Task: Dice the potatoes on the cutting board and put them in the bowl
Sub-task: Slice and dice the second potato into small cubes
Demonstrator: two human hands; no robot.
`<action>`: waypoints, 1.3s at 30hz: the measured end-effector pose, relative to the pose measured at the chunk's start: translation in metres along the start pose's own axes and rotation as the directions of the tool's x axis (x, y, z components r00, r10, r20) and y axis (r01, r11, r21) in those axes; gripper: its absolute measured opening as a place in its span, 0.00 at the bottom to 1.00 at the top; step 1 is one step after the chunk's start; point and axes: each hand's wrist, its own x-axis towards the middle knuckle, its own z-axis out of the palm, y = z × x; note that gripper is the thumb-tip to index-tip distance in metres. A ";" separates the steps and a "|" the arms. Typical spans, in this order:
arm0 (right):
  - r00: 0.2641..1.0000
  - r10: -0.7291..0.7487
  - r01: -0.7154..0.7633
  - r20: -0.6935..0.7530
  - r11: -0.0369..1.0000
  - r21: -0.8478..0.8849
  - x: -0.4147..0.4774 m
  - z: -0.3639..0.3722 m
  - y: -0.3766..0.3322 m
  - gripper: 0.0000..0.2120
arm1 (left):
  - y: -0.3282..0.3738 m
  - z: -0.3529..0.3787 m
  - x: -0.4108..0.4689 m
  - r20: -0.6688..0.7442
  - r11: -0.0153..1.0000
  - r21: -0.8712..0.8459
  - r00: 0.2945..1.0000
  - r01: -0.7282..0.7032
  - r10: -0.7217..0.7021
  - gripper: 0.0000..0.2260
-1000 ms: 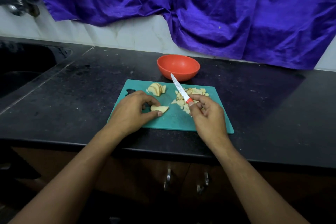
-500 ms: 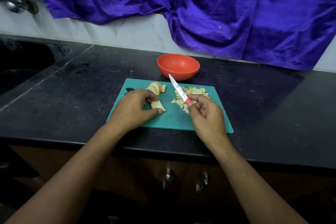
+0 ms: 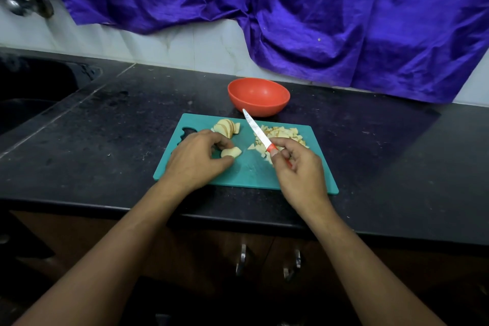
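Orange knife handle: my right hand (image 3: 299,167) is curled round it, thumb and forefinger pinching close to the blade. The knife (image 3: 255,128) is lifted off the board, its white blade slanting away and leftward, tip towards the bowl.
Left hand (image 3: 195,159): palm down over the board's left half, thumb and fingertips closed on a potato piece (image 3: 232,152) that lies on the board just left of the middle.
Forearms: both bare, coming in over the counter's front edge.
Diced potato (image 3: 281,133): a pale heap on the board's far right part, partly hidden behind my right hand and the blade.
Sliced potato (image 3: 226,126): a fanned stack at the board's far edge, just beyond my left fingers.
Bowl (image 3: 258,96): orange-red, on the counter just beyond the board's far edge; whether they touch, I cannot tell.
Board (image 3: 246,174): teal, flat on the black counter (image 3: 105,140), its near edge close to the counter's front. The cut-out grip at its left end is partly covered by my left hand.
Room: a strip of teal shows between my hands. Black counter stretches right of the board, and left as far as the sink (image 3: 31,92).
Backdrop: purple cloth (image 3: 317,8) hanging over a pale tiled wall, a tap (image 3: 23,5) at the top left.
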 end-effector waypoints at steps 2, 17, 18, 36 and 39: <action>0.999 -0.035 0.036 0.018 0.997 -0.070 -0.003 -0.002 -0.003 0.14 | -0.004 -0.004 -0.002 0.006 0.998 -0.061 1.000 0.010 -0.009 0.09; 0.961 -0.113 0.215 0.252 0.877 -0.429 -0.040 0.008 -0.049 0.23 | -0.011 -0.010 -0.016 -0.013 0.986 -0.166 1.000 -0.018 0.016 0.08; 0.960 -0.116 0.221 0.255 0.874 -0.433 -0.041 0.009 -0.050 0.23 | -0.011 -0.010 -0.016 -0.012 0.986 -0.166 1.000 -0.012 0.010 0.08; 0.928 -0.124 0.316 0.351 0.761 -0.566 -0.049 0.012 -0.050 0.25 | -0.011 -0.007 -0.018 -0.069 0.991 -0.128 0.997 0.033 -0.043 0.05; 0.961 -0.116 0.222 0.251 0.865 -0.449 -0.048 0.010 -0.044 0.22 | -0.011 -0.007 -0.019 -0.070 0.992 -0.126 0.997 0.032 -0.041 0.05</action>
